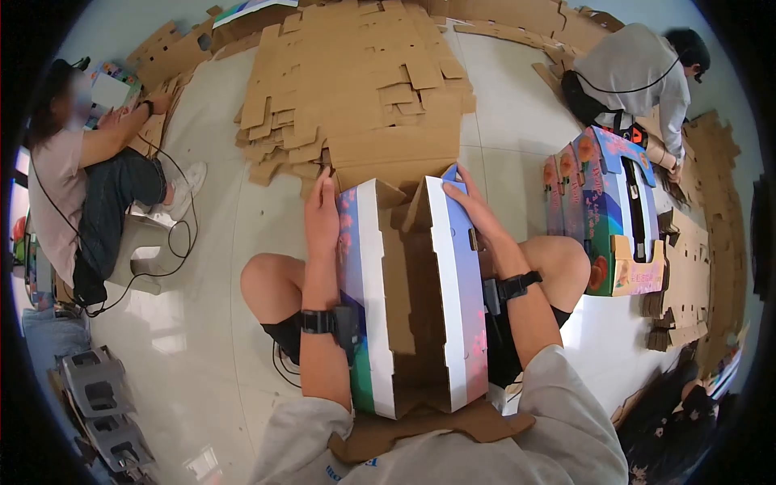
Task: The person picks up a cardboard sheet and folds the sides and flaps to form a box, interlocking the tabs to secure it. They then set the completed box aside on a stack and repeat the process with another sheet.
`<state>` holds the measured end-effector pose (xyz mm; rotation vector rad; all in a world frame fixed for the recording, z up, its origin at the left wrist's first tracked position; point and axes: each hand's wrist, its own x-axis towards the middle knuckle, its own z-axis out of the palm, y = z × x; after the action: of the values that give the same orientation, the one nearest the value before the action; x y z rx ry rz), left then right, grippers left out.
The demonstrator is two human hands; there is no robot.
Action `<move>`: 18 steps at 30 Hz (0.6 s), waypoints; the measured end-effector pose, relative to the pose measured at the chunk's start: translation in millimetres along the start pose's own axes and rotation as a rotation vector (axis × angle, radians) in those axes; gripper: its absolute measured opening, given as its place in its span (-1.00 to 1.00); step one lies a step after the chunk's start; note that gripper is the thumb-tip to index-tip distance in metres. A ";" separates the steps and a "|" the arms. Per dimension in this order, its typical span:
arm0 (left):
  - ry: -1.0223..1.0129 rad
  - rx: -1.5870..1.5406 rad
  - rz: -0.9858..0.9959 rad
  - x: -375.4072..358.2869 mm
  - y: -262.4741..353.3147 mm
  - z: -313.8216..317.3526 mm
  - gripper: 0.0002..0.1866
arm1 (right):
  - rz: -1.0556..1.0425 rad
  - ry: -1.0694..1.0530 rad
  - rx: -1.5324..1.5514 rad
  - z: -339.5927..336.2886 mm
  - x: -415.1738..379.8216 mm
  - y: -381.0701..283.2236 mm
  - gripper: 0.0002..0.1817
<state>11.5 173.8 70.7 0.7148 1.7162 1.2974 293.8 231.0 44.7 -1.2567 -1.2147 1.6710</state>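
Note:
A printed cardboard box (466, 323) in blue, pink, green and white stands between my knees, its top open onto a bare brown inside. Long brown end flaps stick out, one away from me and one against my shirt. My left hand (322, 217) presses along the outside of the far left wall, fingers pointing away from me. Over at the far right corner, my right hand (475, 208) grips the wall, its thumb side on the white edge. Some fingertips of both hands are hidden behind the cardboard.
Flat brown cardboard sheets (347, 73) are piled ahead. Finished printed boxes (602, 210) stand to the right, near more cardboard sheets (687, 275). One person (105, 178) sits at left, another person (638, 73) bends at right. Grey stools (101, 396) and a black cable (190, 234) are at left.

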 end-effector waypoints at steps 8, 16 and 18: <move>0.131 -0.180 -0.321 48.7 -77.1 -12.1 -0.58 | -0.007 -0.107 -0.093 0.8 25.9 27.0 -0.13; -0.100 -0.282 -0.356 43.4 -54.6 -9.7 -0.45 | 0.073 -0.140 0.035 -0.4 32.7 30.6 -0.45; -0.147 -0.452 -0.445 41.8 -52.7 -9.0 -0.36 | 0.107 -0.135 0.036 -1.3 34.1 27.5 -0.44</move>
<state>-13.9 188.6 9.5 0.1471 1.2982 1.2157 285.6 254.1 8.4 -1.2232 -1.2087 1.8730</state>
